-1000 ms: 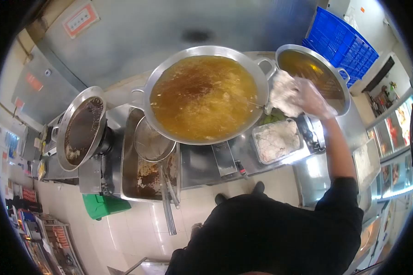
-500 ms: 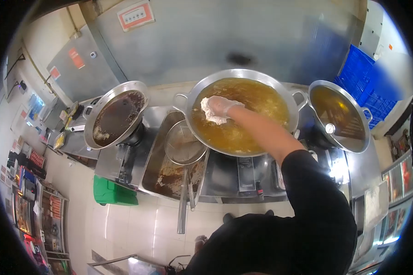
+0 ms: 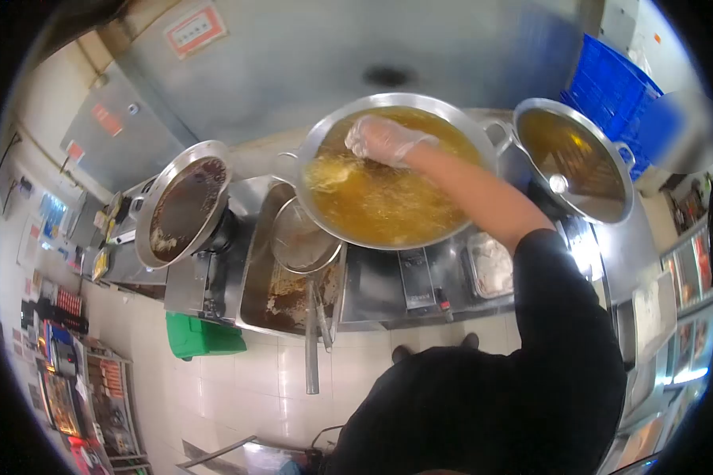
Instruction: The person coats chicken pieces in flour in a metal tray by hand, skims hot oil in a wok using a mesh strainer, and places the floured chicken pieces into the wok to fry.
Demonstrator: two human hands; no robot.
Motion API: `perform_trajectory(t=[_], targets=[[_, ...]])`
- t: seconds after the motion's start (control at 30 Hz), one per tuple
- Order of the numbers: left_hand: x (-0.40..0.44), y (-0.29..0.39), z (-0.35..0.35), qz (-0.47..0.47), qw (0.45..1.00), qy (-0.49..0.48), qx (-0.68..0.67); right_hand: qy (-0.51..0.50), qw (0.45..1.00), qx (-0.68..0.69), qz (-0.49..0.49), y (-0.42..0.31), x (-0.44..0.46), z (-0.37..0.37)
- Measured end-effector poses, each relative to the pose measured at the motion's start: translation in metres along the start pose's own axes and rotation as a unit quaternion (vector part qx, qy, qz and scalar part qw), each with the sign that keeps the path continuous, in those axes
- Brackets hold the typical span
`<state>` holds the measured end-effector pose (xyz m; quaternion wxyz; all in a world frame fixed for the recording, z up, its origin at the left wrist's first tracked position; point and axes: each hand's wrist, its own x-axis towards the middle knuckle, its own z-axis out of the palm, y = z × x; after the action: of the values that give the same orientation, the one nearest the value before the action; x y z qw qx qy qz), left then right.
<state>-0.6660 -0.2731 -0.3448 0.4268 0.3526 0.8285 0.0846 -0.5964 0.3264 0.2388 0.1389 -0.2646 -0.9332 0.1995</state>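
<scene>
A clear plastic glove covers my right hand (image 3: 382, 139), which is over the far part of a large wok of golden oil (image 3: 420, 241). Its fingers are curled together and whitish at the tips; whether anything is inside them is hidden. Just left of and nearer than the hand, a pale floured piece of food (image 3: 331, 174) lies in the bubbling oil. My left hand is out of view.
Left is a wok of dark oil (image 3: 220, 190); right, another oil wok (image 3: 523, 115) with a thermometer (image 3: 558, 184). A strainer (image 3: 305, 241) rests over a metal basin (image 3: 253, 309), its handle jutting forward. A tray of white flour (image 3: 491, 265) sits near my arm.
The white-coated piece has left my right hand and is now in the oil. My hand has moved toward the wok's far side. My left hand has gone from view.
</scene>
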Motion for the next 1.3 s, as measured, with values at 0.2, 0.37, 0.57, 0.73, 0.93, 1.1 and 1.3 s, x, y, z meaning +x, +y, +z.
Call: perform_trajectory(t=[0.2, 0.37, 0.57, 0.73, 0.93, 1.1, 1.3], targets=[[0.007, 0.009, -0.005, 0.128, 0.988, 0.081, -0.022, 0.243, 0.967, -0.069, -0.013, 0.047, -0.168, -0.077], [0.073, 0.016, 0.013, -0.043, 0.810, -0.106, -0.575, 0.316, 0.894, 0.280, 0.150, 0.150, -0.331, -0.025], [0.066, 0.140, 0.010, 0.068, 0.985, -0.133, -0.088, 0.126, 0.927, -0.050, 0.350, 0.259, -0.435, 0.105], [0.108, 0.283, 0.028, 0.242, 0.940, -0.209, -0.121, 0.077, 0.964, -0.049, 0.249, 0.270, -0.439, 0.137], [0.013, 0.556, -0.017, 0.406, 0.907, -0.070, 0.087, -0.064, 0.958, 0.001, 0.280, 0.305, -0.432, 0.135], [-0.004, 0.621, 0.042, 0.456, 0.853, 0.076, 0.243, 0.016, 0.969, -0.002, 0.245, 0.336, -0.424, 0.162], [0.020, 0.635, 0.065, 0.426, 0.849, 0.046, 0.309, -0.021, 0.970, 0.078, 0.228, 0.374, -0.409, 0.154]])
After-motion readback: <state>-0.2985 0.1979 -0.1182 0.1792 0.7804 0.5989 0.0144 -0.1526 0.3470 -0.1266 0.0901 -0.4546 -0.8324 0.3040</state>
